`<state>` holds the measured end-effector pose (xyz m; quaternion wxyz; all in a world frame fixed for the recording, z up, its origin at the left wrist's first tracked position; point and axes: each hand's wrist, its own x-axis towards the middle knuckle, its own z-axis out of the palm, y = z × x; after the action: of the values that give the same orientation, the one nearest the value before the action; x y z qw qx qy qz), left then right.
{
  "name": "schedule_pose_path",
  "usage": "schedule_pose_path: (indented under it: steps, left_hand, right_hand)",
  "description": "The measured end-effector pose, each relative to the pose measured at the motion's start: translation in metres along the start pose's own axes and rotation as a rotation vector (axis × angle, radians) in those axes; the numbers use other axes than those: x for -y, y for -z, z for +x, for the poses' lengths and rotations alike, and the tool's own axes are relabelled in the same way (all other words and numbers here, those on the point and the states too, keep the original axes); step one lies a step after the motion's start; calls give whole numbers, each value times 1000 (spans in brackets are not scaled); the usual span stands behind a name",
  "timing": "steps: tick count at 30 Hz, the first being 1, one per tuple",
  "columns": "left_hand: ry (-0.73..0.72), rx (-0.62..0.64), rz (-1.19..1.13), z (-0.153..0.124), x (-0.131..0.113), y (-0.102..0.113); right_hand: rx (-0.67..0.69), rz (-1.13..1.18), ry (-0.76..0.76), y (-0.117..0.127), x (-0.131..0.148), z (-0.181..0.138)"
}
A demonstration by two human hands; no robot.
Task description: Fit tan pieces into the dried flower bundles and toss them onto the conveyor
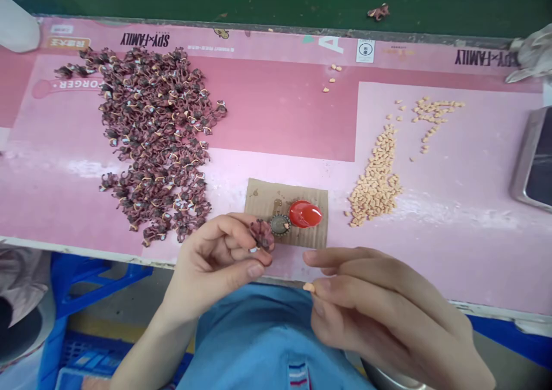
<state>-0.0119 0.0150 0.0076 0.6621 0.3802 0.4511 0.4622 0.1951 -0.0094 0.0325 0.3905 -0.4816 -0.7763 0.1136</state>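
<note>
Between the thumb and fingers of my left hand (224, 260) is a small dark maroon figure piece (261, 234) with a light spot on its lower side. My right hand (379, 304) pinches a tiny peach-coloured piece (309, 287) between thumb and finger, apart from the figure piece. Just beyond my hands lies a cardboard square (263, 197). On it are a round bottle cap (280, 224) with a peach speck in it and a glossy red cap-like object (304, 214). The cap sits right beside the red object.
A large heap of maroon figure pieces (159, 125) covers the table's left. Several peach pieces (377, 188) form a pile at right. A dark-screened device (537, 160) lies at the right edge; one maroon piece (378, 12) rests on the green surface (276, 2).
</note>
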Motion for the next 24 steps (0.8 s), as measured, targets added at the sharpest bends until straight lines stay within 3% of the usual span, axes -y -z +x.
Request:
schedule_pose_path:
  steps: [4,12,17,20,24]
  left_hand:
    - [0,-52,7,-3,5,-4]
    - [-114,-8,19,-10,11,-14]
    - [-299,-29,295,-12,17,-12]
    - [-355,80,373,-11,14,-6]
    - [-208,374,231,-12,6,-1]
  right_hand:
    - [-145,110,-36,-13,5,5]
    - [-213,313,-40,-29,12,9]
    - [-225,528,-193,-30,16,5]
    - [-223,541,-225,-23,14,5]
    - [-203,413,-132,-13,3,7]
